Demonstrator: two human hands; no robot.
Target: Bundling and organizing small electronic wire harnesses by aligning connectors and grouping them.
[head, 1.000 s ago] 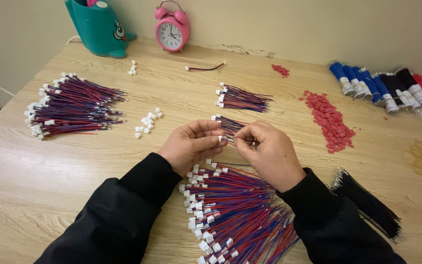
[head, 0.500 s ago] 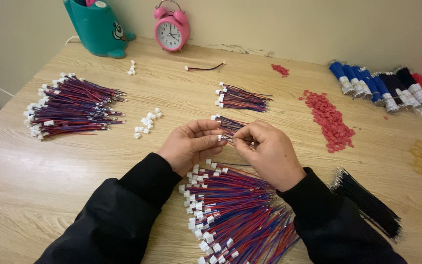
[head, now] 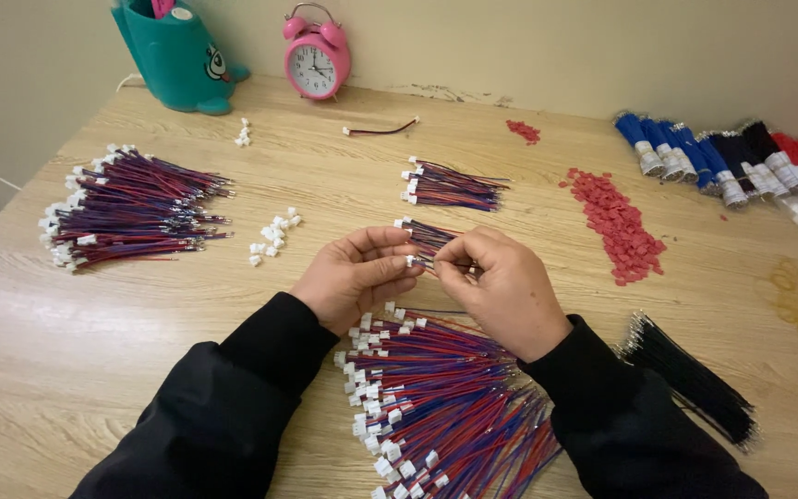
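Head view: wire lead (head: pixel 422 262) mostly hidden between both hands' fingers (head: pixel 390 268).

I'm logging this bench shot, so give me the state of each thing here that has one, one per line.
left hand: pinching a white connector on a wire
right hand: gripping the same red-and-blue wire
small bundle: lying behind the hands
front wire pile: loose, fanned out
left wire pile: stacked, untouched
alarm clock: upright
teal holder: upright
black ties: bunched
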